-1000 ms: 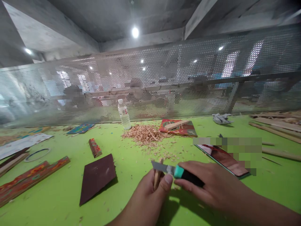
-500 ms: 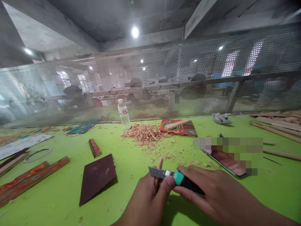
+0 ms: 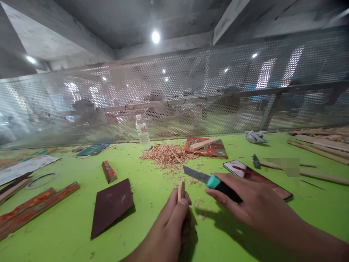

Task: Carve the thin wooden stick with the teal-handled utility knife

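Green bench [image 3: 68,225], perforated mesh screen [image 3: 191,91] along far edge, blurred people behind it, not readable

Dark sandpaper sheet [image 3: 111,205] lying flat left of hands; painted wood strips [image 3: 35,209] far left, cut off by frame edge

Phone [image 3: 259,178] just beyond right hand, partly covered by it, screen partly pixelated

Pile of wood shavings [image 3: 167,155] mid-bench, water bottle [image 3: 143,133] upright behind it, near mesh

Right hand [image 3: 253,203], grip clenched round black-and-teal handle of knife [image 3: 209,179], blade bare, pointing up-left, lifted clear of stick

Left hand [image 3: 170,227], grip pinching small wood stick [image 3: 181,190] upright, thumb tip right beside stick end, lower part of stick hidden in fingers

Risk, judged: blade edge near left thumb, slip on a cutting stroke toward left hand could nick thumb; stick thin, held by the low end only, could snap or twist out under blade pressure; phone close to knife hand, could get scratched or knocked

Hard to tell: blade edge direction, stick length, small dark object right of phone
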### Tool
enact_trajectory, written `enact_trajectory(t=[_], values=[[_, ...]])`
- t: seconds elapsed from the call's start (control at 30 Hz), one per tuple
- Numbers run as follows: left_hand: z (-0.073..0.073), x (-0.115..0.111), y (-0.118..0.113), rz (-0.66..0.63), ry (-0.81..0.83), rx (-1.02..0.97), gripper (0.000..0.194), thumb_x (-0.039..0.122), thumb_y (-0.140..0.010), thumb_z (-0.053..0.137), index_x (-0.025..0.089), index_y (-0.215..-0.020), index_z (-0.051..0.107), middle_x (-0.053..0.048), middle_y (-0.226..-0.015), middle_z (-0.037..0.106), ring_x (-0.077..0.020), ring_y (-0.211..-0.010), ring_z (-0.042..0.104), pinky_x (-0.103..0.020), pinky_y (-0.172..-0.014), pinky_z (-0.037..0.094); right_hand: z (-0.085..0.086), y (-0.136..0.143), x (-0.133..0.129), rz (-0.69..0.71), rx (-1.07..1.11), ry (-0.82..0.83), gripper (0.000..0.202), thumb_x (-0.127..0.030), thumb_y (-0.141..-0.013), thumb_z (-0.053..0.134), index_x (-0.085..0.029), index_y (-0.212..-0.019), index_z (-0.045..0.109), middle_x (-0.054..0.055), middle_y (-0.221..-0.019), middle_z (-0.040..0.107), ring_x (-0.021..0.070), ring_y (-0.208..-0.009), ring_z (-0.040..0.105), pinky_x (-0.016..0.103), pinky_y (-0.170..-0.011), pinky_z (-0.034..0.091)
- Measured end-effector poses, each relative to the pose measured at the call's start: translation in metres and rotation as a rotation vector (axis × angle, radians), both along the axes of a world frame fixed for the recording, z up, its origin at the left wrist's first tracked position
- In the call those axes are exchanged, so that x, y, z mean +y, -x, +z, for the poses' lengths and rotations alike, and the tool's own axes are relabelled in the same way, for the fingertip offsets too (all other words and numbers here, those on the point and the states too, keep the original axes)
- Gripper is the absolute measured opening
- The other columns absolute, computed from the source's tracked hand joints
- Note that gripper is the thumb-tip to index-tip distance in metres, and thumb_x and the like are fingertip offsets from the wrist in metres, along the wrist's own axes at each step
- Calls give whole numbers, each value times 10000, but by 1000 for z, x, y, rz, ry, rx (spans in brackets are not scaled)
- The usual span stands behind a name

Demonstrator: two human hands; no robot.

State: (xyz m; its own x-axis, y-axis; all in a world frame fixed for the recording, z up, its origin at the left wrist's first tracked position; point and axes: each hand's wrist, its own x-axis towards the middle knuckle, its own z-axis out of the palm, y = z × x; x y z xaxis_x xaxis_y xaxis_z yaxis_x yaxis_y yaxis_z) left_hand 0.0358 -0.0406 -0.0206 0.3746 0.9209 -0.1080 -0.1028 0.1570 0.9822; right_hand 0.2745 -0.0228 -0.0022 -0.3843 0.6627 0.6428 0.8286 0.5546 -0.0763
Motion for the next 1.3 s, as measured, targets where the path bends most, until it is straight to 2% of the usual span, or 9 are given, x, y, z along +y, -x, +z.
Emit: enact_trajectory(t=[0.07,0.2,0.3,0.47,0.6,0.83,0.93,1.1,1.3], values=[[5,1,-2,-60,55,-80,574,797,-956,622,246,-1114,585,84,-706,464,-117,-559,349,-270,-555,324,2,0,3,6,-3,27,521,-610,-1173,379,-224,-1031,698,70,-810,810,268,-603,767,366,-516,497],[15,7,0,-36,66,-157,703,770,-838,820,138,-1133,724,16,-832,593,-126,-710,562,-269,-688,504,7,0,4,19,13,43,495,-593,-1176,389,-241,-966,664,41,-738,765,249,-608,753,344,-535,485],[14,13,2,-4,81,-210,677,728,-846,849,138,-1155,730,39,-768,597,-105,-653,573,-248,-661,539,10,0,3,51,35,53,474,-578,-1178,398,-238,-984,666,41,-761,776,237,-629,757,334,-550,487],[1,17,2,-46,99,-246,529,676,-907,819,190,-915,611,-2,-729,735,-99,-505,661,-208,-528,535,9,1,2,133,55,113,421,-501,-1180,423,-229,-982,677,54,-812,794,234,-679,768,330,-588,518],[-3,13,1,-116,129,-254,520,747,-955,691,245,-955,557,83,-598,612,-80,-350,527,-187,-375,443,4,2,4,165,43,161,467,-569,-1173,415,-247,-928,650,26,-741,755,218,-613,726,326,-548,488],[10,5,2,-182,98,-163,529,670,-888,848,246,-1088,602,132,-590,479,-43,-381,368,-181,-397,307,0,1,3,206,46,221,400,-551,-1159,478,-245,-993,675,39,-813,794,214,-668,744,324,-583,494],[11,4,3,-125,-6,-65,574,704,-877,835,232,-1144,648,97,-693,504,-73,-503,422,-221,-500,364,-1,2,0,272,-19,260,361,-531,-1150,513,-233,-1034,680,45,-857,798,236,-712,757,343,-614,506],[4,3,5,-74,-147,29,562,733,-883,801,195,-949,653,7,-905,555,-174,-866,507,-292,-813,442,-1,5,-6,314,-97,324,239,-447,-1105,630,-221,-1112,709,59,-906,808,256,-772,775,357,-672,544],[3,4,7,-12,-222,244,515,711,-974,689,201,-1011,740,-59,-1036,638,-289,-1081,605,-367,-1014,449,-6,6,-6,267,-150,223,274,-441,-1105,641,-197,-1212,703,71,-930,813,283,-773,788,384,-656,561]])
